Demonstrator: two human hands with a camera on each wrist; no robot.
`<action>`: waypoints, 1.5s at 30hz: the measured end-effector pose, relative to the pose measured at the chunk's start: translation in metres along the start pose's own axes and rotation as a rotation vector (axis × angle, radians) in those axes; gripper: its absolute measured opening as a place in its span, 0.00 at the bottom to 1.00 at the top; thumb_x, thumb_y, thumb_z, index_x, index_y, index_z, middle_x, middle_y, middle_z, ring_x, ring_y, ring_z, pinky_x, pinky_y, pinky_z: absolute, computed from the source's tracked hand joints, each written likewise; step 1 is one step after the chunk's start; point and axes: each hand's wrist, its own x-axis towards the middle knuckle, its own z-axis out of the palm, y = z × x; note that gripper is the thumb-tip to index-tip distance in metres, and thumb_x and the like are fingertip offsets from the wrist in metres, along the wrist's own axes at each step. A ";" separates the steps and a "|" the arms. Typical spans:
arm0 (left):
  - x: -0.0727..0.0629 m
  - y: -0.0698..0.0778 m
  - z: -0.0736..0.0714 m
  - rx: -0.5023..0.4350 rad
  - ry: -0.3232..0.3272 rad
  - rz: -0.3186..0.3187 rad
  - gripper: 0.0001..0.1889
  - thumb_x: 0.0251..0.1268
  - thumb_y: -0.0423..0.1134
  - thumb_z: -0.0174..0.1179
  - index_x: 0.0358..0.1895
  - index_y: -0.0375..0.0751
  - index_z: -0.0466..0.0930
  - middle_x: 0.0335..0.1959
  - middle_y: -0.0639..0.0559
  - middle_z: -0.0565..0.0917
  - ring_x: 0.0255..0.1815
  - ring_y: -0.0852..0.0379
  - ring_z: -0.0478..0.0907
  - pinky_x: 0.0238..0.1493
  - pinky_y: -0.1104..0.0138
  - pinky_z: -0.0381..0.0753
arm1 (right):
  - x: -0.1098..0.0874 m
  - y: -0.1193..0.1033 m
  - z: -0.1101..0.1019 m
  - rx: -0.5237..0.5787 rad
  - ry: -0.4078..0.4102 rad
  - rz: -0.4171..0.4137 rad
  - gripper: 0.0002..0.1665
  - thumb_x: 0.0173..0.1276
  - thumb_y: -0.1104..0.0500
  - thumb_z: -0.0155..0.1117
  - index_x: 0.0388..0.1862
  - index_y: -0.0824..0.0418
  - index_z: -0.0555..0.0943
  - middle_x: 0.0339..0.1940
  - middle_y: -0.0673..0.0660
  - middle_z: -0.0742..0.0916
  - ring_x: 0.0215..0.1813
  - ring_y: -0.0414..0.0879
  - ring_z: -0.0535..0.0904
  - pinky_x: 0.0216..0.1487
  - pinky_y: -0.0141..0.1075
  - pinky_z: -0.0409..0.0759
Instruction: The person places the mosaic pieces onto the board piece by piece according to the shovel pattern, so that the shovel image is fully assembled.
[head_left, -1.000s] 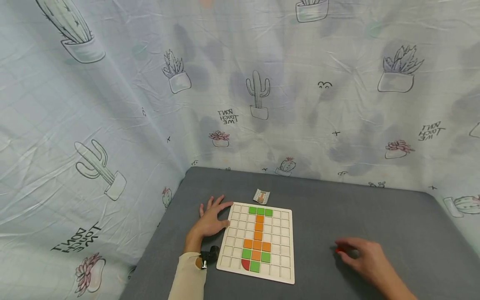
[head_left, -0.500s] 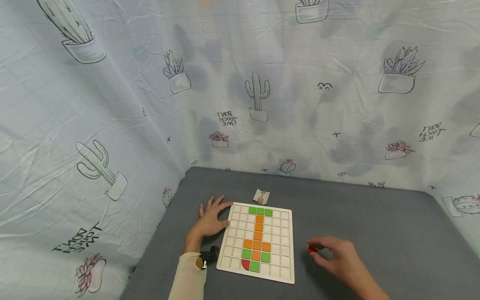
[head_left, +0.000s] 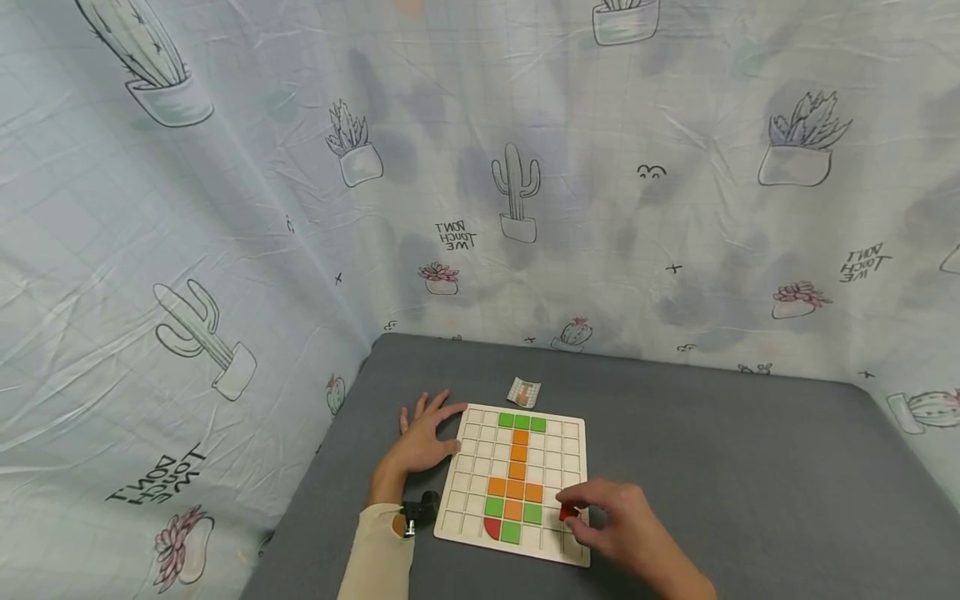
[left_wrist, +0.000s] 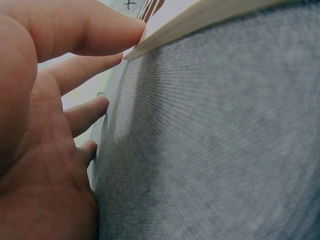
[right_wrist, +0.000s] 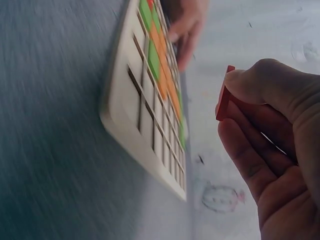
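A pale wooden grid board (head_left: 471,475) lies on the dark grey table, with green (head_left: 522,422), orange (head_left: 518,453) and red (head_left: 492,528) tiles set in its squares. The red one has a rounded corner. At the board's left edge, my left hand (head_left: 422,442) touches the rim with thumb and index finger, its other fingers spread. My right hand (head_left: 618,521) pinches another red tile (right_wrist: 226,95) between thumb and fingers, over the board's lower right squares. In the right wrist view that tile is thin and seen nearly edge-on, held apart from the board.
Behind the board lies a small printed card (head_left: 523,392) with a grid pattern. A light curtain (head_left: 600,208) with cactus drawings hangs at the back and left of the grey table (head_left: 720,450). A dark wrist camera (head_left: 422,508) sits on the left wrist beside the board.
My right hand has moved left with the red tile, from the table on the right to over the board's right side. The left hand has stayed at the board's left edge.
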 end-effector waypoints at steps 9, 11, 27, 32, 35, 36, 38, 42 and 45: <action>0.000 0.000 0.001 -0.008 -0.004 0.000 0.35 0.66 0.31 0.69 0.79 0.46 0.78 0.90 0.36 0.58 0.92 0.27 0.37 0.82 0.27 0.23 | 0.006 -0.008 0.023 0.099 -0.181 0.065 0.16 0.65 0.69 0.79 0.51 0.57 0.92 0.43 0.47 0.94 0.43 0.32 0.87 0.44 0.35 0.92; 0.000 0.000 0.001 -0.010 -0.003 0.001 0.35 0.66 0.31 0.69 0.78 0.46 0.78 0.90 0.36 0.58 0.92 0.26 0.37 0.82 0.27 0.22 | 0.007 -0.009 0.028 0.088 -0.187 0.045 0.15 0.65 0.68 0.79 0.50 0.56 0.92 0.42 0.45 0.94 0.43 0.32 0.87 0.44 0.35 0.91; 0.001 0.000 0.000 -0.006 0.001 0.007 0.35 0.66 0.31 0.68 0.79 0.46 0.78 0.90 0.35 0.58 0.92 0.26 0.36 0.82 0.27 0.22 | 0.013 -0.014 0.045 -0.016 -0.299 0.026 0.13 0.67 0.66 0.80 0.48 0.54 0.92 0.43 0.41 0.93 0.42 0.28 0.81 0.44 0.25 0.83; 0.000 0.000 0.000 -0.004 0.000 0.004 0.35 0.66 0.31 0.69 0.79 0.46 0.78 0.90 0.36 0.57 0.92 0.26 0.36 0.82 0.27 0.23 | 0.014 -0.016 0.046 -0.040 -0.277 0.015 0.13 0.66 0.66 0.80 0.48 0.54 0.92 0.42 0.42 0.93 0.42 0.29 0.83 0.44 0.27 0.85; 0.001 -0.001 0.000 -0.001 -0.002 -0.002 0.35 0.67 0.32 0.69 0.79 0.46 0.78 0.90 0.37 0.57 0.92 0.27 0.36 0.82 0.27 0.23 | 0.015 -0.016 0.048 -0.047 -0.277 0.017 0.13 0.67 0.66 0.80 0.48 0.54 0.92 0.42 0.42 0.93 0.42 0.29 0.83 0.44 0.28 0.85; 0.001 -0.001 0.001 -0.003 0.000 0.000 0.35 0.66 0.31 0.69 0.79 0.46 0.78 0.90 0.36 0.58 0.92 0.27 0.37 0.82 0.27 0.23 | 0.015 -0.015 0.048 -0.049 -0.280 0.019 0.13 0.67 0.65 0.80 0.48 0.54 0.92 0.42 0.42 0.93 0.41 0.29 0.82 0.44 0.27 0.85; 0.001 -0.001 0.001 -0.002 0.003 0.004 0.35 0.66 0.31 0.69 0.78 0.46 0.78 0.90 0.36 0.58 0.92 0.26 0.37 0.82 0.26 0.23 | 0.015 -0.015 0.050 -0.054 -0.284 0.023 0.13 0.67 0.65 0.80 0.48 0.54 0.92 0.42 0.41 0.93 0.40 0.28 0.81 0.44 0.27 0.85; 0.001 -0.002 0.001 -0.002 0.003 0.005 0.35 0.66 0.31 0.69 0.78 0.45 0.79 0.90 0.35 0.58 0.92 0.26 0.37 0.82 0.26 0.23 | 0.016 -0.015 0.053 -0.075 -0.268 0.016 0.13 0.66 0.65 0.81 0.48 0.53 0.92 0.40 0.41 0.92 0.39 0.28 0.80 0.43 0.27 0.84; 0.001 -0.003 0.001 -0.003 0.004 0.005 0.35 0.66 0.31 0.69 0.78 0.46 0.79 0.90 0.36 0.58 0.92 0.26 0.37 0.82 0.26 0.23 | 0.016 -0.016 0.053 -0.079 -0.254 0.022 0.13 0.65 0.65 0.82 0.47 0.53 0.92 0.39 0.41 0.92 0.39 0.28 0.80 0.43 0.27 0.85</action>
